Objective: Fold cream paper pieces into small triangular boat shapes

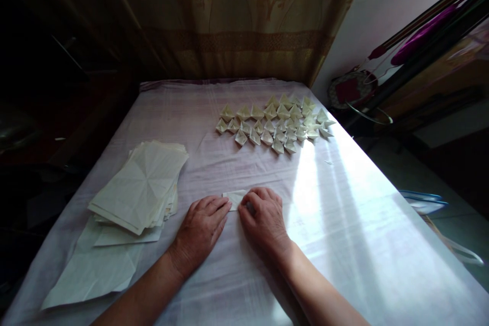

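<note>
A small folded piece of white paper (234, 199) lies on the cloth between my two hands, its ends partly covered by my fingers. My left hand (202, 226) rests palm down with its fingers stretched out, the fingertips touching the left end of the paper. Curled fingers of my right hand (264, 216) press on the right end and grip it; the thumb is mostly tucked from sight. Farther back sit several folded paper boats (269, 125), close together in rows.
A stack of creased paper sheets (141, 183) lies to the left, with looser sheets (95, 270) under its near side. The cloth-covered table (183, 285) ends at a curtain (237, 35). Right of the table are a bag (353, 89) and dark slanted poles (428, 41).
</note>
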A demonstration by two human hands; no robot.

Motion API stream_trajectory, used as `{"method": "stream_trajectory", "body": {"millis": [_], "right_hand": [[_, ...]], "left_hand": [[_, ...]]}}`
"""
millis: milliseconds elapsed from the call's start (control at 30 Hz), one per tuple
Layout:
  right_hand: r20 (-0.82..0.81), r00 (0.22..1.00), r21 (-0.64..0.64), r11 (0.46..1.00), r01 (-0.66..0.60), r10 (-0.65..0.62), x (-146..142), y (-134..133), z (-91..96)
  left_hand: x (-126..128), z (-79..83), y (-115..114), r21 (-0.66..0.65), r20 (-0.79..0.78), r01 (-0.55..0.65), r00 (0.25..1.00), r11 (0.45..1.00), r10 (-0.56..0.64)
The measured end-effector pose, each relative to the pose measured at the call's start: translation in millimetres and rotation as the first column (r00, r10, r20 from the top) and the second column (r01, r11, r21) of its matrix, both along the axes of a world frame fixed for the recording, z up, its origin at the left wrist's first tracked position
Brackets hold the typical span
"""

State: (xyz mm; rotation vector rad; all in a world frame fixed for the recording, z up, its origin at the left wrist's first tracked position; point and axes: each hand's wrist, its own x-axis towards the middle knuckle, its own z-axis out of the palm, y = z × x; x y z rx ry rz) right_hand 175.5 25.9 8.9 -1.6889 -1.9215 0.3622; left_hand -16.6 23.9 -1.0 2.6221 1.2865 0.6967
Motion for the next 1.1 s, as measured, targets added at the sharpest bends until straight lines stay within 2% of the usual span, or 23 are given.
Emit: {"method": "stream_trajectory", "body": {"millis": [167, 300, 433, 500, 600, 733, 933, 1100], "right_hand": [[-0.047, 0.999, 0.006, 1.0, -0.028, 0.028, 11.2, 0.6, -1.1], [-0.071, 0.992, 0.028, 0.995, -0.098, 0.1, 20.3, 3.0, -4.5], [-0.034, 0.992, 0.127, 0.985, -0.119, 0.125, 22.9, -0.4, -3.1], [0.036, 0.98, 0.157, 0.968, -0.197, 0.194, 19.3, -4.9, -0.5], [0.173, 0.916, 0.003, 0.93, -0.369, 0.363, 12.5, -11.2, 2.6], [0.219, 0.865, -0.208, 0.888, -0.411, 0.452, 11.2, -13.2, 3.3], [0.221, 0.858, -0.247, 0.878, -0.41, 0.463, 14.1, -11.8, 1.8], [0.223, 0.859, -0.239, 0.88, -0.41, 0.461, 13.7, -12.1, -0.1]], "left_hand": [[-0.9, -1.4, 0.5, 0.025, -0.022, 0.005, 1.0, 1.0, -0.005], [-0.6, -1.5, 0.2, 0.029, -0.032, 0.0, 0.999, 1.0, 0.001], [0.9, -2.3, -0.3, 0.051, -0.031, -0.006, 0.999, 0.999, 0.008], [1.5, -3.2, -0.6, 0.057, -0.032, -0.011, 0.999, 0.998, 0.013], [0.3, -4.1, -1.0, 0.06, -0.023, -0.005, 1.0, 0.998, 0.007], [-5.7, -2.4, -1.7, 0.063, 0.047, -0.025, 0.999, 0.998, 0.022], [-9.0, 2.0, -3.5, -0.003, 0.138, -0.117, 0.983, 0.993, 0.117], [-2.6, -1.5, -2.9, -0.095, 0.217, -0.175, 0.957, 0.98, 0.192]]}}
